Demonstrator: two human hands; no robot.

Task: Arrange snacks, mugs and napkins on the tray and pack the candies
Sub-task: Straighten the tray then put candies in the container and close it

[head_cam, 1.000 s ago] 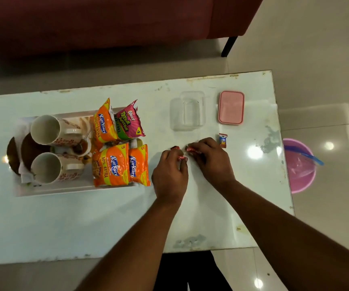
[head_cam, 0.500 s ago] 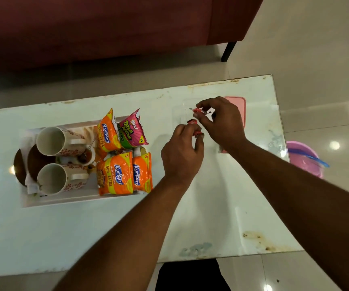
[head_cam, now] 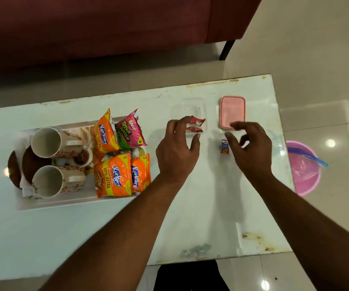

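Two red candies (head_cam: 195, 124) lie in the clear container (head_cam: 192, 114); left hand (head_cam: 176, 150) open above (empty); right hand (head_cam: 250, 150), fingers spread, should pinch the blue-red candy (head_cam: 224, 146) at its nine o'clock on the bench (head_cam: 190, 217)

Both red candies (head_cam: 196, 124) now in the clear box (head_cam: 192, 108), hands (head_cam: 176, 153) withdrawn, empty.

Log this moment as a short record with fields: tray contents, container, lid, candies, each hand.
tray contents: white rectangular tray holding two white patterned mugs on their sides and four snack packets
container: clear plastic box, open
lid: pink rectangular lid, flat on the table right of the box
candies: two red-wrapped candies at the box; one blue-and-red candy on the table
left hand: open, beside the red candies
right hand: open, over the blue-and-red candy
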